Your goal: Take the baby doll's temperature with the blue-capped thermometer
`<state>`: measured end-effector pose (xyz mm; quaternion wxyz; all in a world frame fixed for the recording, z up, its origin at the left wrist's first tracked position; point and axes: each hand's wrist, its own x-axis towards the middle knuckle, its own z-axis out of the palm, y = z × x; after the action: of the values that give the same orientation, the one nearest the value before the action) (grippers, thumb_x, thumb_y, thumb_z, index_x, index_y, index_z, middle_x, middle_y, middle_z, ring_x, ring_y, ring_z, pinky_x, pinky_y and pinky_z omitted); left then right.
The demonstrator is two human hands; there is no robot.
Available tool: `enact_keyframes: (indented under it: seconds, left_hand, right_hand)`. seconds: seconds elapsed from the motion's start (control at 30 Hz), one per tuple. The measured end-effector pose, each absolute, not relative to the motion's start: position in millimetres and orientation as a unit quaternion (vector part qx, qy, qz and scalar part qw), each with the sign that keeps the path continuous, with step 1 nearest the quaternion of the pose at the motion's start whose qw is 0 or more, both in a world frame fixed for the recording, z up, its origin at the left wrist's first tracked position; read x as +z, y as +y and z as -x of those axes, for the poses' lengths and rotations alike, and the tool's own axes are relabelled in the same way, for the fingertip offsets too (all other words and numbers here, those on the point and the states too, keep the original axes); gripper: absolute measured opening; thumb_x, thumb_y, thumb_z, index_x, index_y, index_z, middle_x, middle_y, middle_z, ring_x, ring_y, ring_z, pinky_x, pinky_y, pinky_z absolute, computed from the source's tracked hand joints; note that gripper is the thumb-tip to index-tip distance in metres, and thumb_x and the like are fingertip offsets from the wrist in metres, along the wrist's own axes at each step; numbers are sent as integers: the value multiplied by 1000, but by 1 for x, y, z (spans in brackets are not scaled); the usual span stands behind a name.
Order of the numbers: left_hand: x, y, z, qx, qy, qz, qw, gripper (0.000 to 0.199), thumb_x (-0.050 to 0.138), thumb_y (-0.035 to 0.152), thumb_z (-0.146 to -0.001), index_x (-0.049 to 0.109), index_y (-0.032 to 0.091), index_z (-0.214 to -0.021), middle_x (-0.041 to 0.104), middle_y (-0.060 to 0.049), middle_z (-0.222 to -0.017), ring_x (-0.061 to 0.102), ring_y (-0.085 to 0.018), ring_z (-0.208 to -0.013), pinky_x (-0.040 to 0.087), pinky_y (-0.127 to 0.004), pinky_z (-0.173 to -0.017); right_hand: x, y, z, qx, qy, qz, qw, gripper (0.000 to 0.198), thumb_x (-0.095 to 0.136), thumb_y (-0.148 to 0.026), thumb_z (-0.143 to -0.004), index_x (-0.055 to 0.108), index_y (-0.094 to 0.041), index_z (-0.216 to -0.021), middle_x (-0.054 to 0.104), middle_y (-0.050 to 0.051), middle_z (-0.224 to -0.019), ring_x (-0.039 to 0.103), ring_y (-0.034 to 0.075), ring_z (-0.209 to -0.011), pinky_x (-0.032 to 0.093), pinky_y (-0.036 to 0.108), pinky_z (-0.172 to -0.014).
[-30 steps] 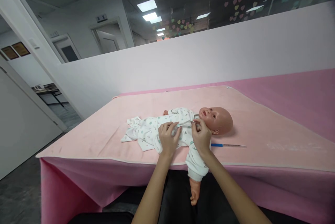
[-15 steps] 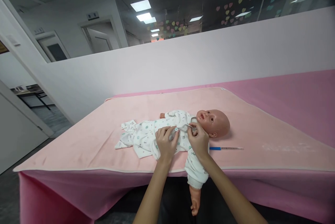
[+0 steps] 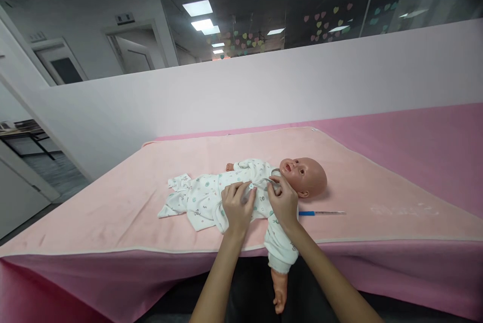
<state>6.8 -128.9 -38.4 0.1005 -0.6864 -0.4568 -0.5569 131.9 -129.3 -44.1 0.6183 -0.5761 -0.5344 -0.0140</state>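
Fingers (image 3: 237, 190) of our left hand (image 3: 238, 211) are drawn close together on the front of the white patterned shirt (image 3: 260, 208), next to a small pale round spot we cannot make out; those of our right hand (image 3: 285, 205) close on a thin strip of the same cloth, just below the neck. We have the shirt on a doll (image 3: 311, 177), which lies on its back, head to our right, its near arm (image 3: 279, 288) hanging over the front of the pink-covered bench (image 3: 377, 267). Our step in hand, we judge, is handling the shirt's front edge; our next move calls for a light, even pinch from both hands. Under the doll we see a peach blanket (image 3: 113, 187), and just beside our right hand a thin stick (image 3: 328, 213) with a blue end. Behind stands a white wall (image 3: 264, 91).
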Motion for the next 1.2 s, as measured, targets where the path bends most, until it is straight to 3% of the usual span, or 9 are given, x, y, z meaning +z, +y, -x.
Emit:
enact_keyframes:
  seconds: [1.2]
  left_hand:
    - [-40, -129, -7, -547, -468, 688, 94, 17, 56, 32, -80, 65, 23, -91, 60, -3, -81, 54, -18, -82, 40, -32, -75]
  right_hand:
    - [-48, -126, -133, -18, -539, 572, 618, 20, 45, -25, -75, 62, -18, -83, 56, -2, -58, 42, 10, -41, 38, 24, -52]
